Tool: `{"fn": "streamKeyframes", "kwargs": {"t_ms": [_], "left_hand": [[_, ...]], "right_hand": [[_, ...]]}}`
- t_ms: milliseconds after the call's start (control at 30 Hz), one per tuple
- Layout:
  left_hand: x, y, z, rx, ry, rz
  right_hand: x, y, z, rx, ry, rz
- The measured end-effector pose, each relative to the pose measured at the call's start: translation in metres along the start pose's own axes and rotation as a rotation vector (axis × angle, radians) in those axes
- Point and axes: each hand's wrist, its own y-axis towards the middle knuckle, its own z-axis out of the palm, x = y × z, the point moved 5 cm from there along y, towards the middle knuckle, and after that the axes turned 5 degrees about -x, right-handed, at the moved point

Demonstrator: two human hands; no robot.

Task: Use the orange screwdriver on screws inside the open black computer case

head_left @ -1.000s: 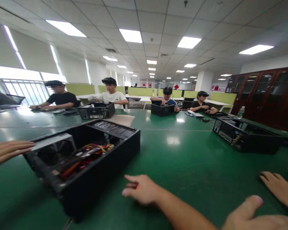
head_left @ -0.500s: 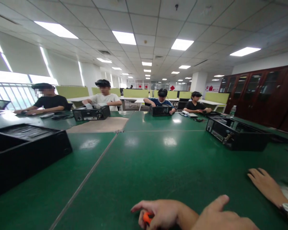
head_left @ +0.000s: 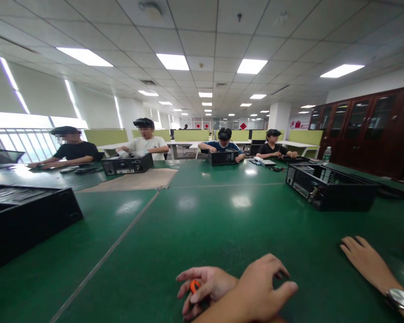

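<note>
My arms cross at the bottom middle of the head view. My right hand (head_left: 208, 287) is on the left side, its fingers loosely curled round a small orange object (head_left: 195, 285) with a dark centre. Most of that object is hidden, so its kind is not clear. My left hand (head_left: 264, 278) lies across my right wrist and points right. Its fingers are bent and its thumb stands apart, with nothing seen between them. Both hands are over the green table (head_left: 148, 251).
A co-worker's hand (head_left: 363, 255) with a wristwatch rests on the table at right. Open black computer cases stand at left (head_left: 30, 229) and right (head_left: 343, 193). Across the table, several people sit, two at computer cases (head_left: 128, 165) (head_left: 223, 158). A plastic bottle (head_left: 327, 154) stands behind the right case.
My left hand has swung left and turned over my right wrist, its fingers now bending right. My right hand has shifted slightly left and up with the orange object. The view has shifted a little.
</note>
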Motion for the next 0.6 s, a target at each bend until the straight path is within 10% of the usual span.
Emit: {"fn": "streamKeyframes", "kwargs": {"t_ms": [367,600], "left_hand": [[0.003,-0.004,0.007,0.089,0.141,-0.022],[-0.007,-0.008,0.005,0.005,0.223,-0.091]], "right_hand": [[-0.035,-0.011,0.057,0.134,-0.293,-0.093],[-0.030,-0.011,0.043,0.181,-0.219,-0.079]]}}
